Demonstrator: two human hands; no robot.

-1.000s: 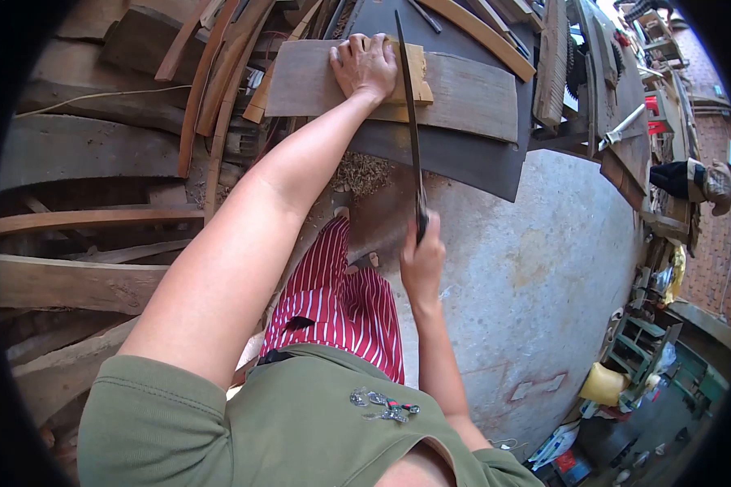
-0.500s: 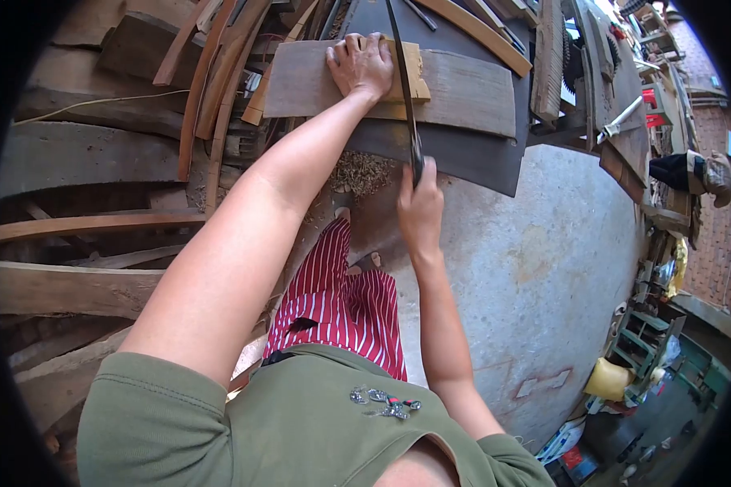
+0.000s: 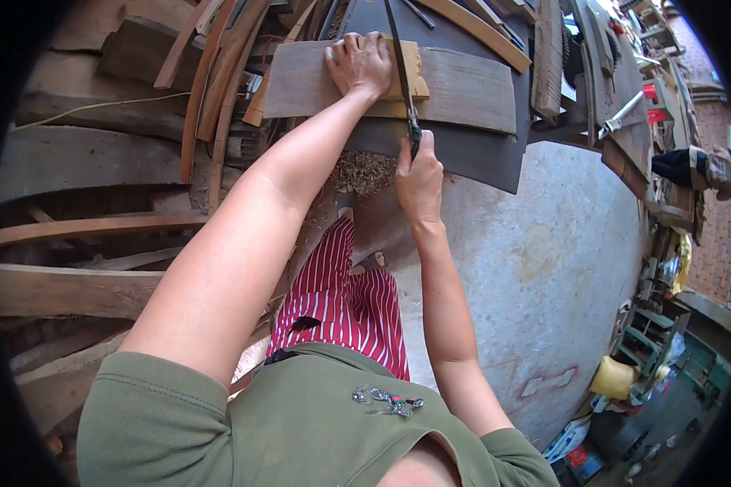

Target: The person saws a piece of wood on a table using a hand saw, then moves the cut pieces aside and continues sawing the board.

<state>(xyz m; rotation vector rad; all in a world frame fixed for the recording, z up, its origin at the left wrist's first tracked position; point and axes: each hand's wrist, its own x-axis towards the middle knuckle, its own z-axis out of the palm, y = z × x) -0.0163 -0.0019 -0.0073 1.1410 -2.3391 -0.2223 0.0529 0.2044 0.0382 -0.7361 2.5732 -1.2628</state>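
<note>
My left hand [image 3: 360, 66] bears down on a short yellowish wood block [image 3: 416, 75], its fingers bent over the far edge. That block lies across a long grey plank [image 3: 471, 91] on a dark bench top [image 3: 479, 159]. In my right hand [image 3: 421, 183] is the handle of a handsaw [image 3: 402, 69], fingers wrapped round it. The narrow dark blade runs away from me over the block, just right of my left hand. The block's right end has a notched, uneven edge.
Wood shavings [image 3: 361, 172] are heaped below the bench. Stacked timber [image 3: 81, 290] and curved strips fill the left side. Concrete floor [image 3: 536, 268] stretches to the right, with a yellow container [image 3: 612, 378] at its edge. Another person [image 3: 711, 172] is at far right.
My right hand has pushed the saw forward, away from my body, so the handle is now closer to the block. My left hand stays in place on the block.
</note>
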